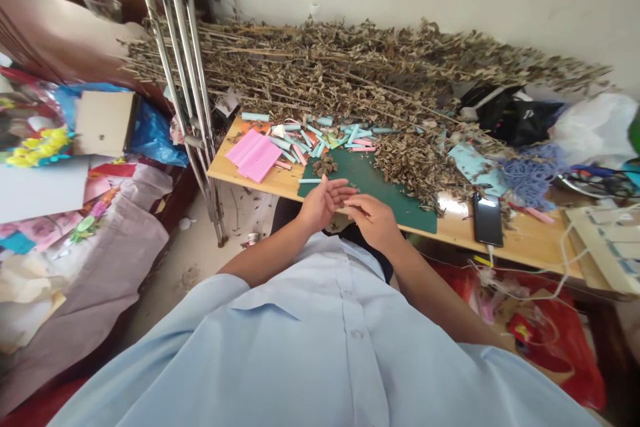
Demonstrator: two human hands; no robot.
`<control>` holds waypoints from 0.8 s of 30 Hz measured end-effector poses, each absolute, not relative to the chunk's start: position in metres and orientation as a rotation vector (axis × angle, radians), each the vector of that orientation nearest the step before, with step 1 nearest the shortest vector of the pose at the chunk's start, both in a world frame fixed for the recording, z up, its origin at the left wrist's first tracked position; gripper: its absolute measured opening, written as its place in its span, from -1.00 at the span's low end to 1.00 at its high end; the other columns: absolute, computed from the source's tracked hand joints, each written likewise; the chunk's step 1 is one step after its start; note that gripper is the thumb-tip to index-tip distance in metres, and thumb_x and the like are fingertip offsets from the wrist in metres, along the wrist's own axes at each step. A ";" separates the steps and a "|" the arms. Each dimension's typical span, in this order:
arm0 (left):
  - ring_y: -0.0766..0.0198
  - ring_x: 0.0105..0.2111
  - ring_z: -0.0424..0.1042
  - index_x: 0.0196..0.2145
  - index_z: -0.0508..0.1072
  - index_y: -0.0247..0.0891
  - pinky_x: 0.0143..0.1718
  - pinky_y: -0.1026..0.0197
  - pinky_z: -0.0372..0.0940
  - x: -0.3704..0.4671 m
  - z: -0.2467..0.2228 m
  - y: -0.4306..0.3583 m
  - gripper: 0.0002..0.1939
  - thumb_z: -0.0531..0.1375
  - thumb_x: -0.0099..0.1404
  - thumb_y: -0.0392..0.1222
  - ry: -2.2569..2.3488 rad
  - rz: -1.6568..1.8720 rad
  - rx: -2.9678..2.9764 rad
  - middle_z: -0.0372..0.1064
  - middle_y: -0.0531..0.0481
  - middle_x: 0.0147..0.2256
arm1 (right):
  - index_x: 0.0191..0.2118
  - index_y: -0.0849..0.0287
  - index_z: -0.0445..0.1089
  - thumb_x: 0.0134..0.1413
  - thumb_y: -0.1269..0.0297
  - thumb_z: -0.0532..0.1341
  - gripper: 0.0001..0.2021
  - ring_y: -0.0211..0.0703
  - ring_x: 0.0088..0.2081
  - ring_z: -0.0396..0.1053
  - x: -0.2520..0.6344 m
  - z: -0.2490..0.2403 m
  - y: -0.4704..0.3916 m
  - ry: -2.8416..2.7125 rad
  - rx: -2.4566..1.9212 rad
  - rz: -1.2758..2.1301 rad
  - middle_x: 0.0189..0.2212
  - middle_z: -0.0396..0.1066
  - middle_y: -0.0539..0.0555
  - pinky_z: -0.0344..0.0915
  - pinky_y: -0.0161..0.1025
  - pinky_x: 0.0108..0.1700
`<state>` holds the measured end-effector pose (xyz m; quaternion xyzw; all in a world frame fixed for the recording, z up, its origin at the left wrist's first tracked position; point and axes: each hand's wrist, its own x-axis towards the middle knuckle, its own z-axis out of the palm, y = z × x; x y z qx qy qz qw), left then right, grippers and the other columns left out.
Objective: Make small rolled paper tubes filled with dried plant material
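Palm up and fingers spread, my left hand (323, 203) is over the front edge of the green mat (410, 210), with nothing visible in it. My right hand (373, 219) is beside it, fingers pinched near the left fingertips; what they hold, if anything, is too small to name. Behind my left hand lie a small clump of dried leaves (325, 165) and a pale blue paper roll (310, 181). A larger heap of dried leaves (415, 167) covers the mat's right part. Pink paper sheets (254, 155) and several small blue and pink rolls (357, 135) lie at the left and behind.
Long dried stalks (320, 67) line the back of the wooden table (530, 240). Metal crutches (187, 80) stand at its left end. A black phone (487, 219) with a cable, blue yarn (533, 173) and a white plastic bag (595, 127) are at the right.
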<state>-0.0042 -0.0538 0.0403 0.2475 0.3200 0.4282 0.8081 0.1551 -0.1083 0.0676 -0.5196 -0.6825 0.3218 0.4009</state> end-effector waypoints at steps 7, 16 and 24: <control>0.02 0.02 0.41 -0.03 0.55 -0.21 0.18 -0.03 0.25 -0.077 0.024 -0.013 -0.71 0.27 0.31 -0.10 1.526 0.848 1.777 0.45 -0.19 -0.04 | -0.13 0.21 0.58 0.07 -0.06 0.38 -0.58 -0.12 -0.45 0.55 0.166 0.049 -0.102 -1.153 -1.495 1.188 -0.44 0.59 0.10 0.55 -0.16 -0.33; 0.04 -0.05 0.40 -0.07 0.55 -0.24 0.04 0.05 0.33 -0.086 0.001 0.004 -0.79 0.19 0.38 -0.23 1.596 0.373 2.248 0.36 -0.19 -0.09 | -0.20 0.21 0.58 -0.12 0.03 0.48 -0.59 -0.17 -0.42 0.56 0.167 0.032 -0.087 -0.895 -1.483 1.240 -0.41 0.59 0.08 0.56 -0.22 -0.33; 0.11 -0.10 0.42 -0.16 0.53 -0.24 0.00 0.09 0.34 -0.081 0.010 0.000 -0.85 0.16 0.39 -0.28 1.460 0.668 2.226 0.42 -0.15 -0.15 | -0.21 0.17 0.57 -0.15 -0.05 0.48 -0.56 -0.15 -0.43 0.55 0.171 0.027 -0.087 -0.904 -1.468 1.201 -0.44 0.57 0.05 0.56 -0.18 -0.34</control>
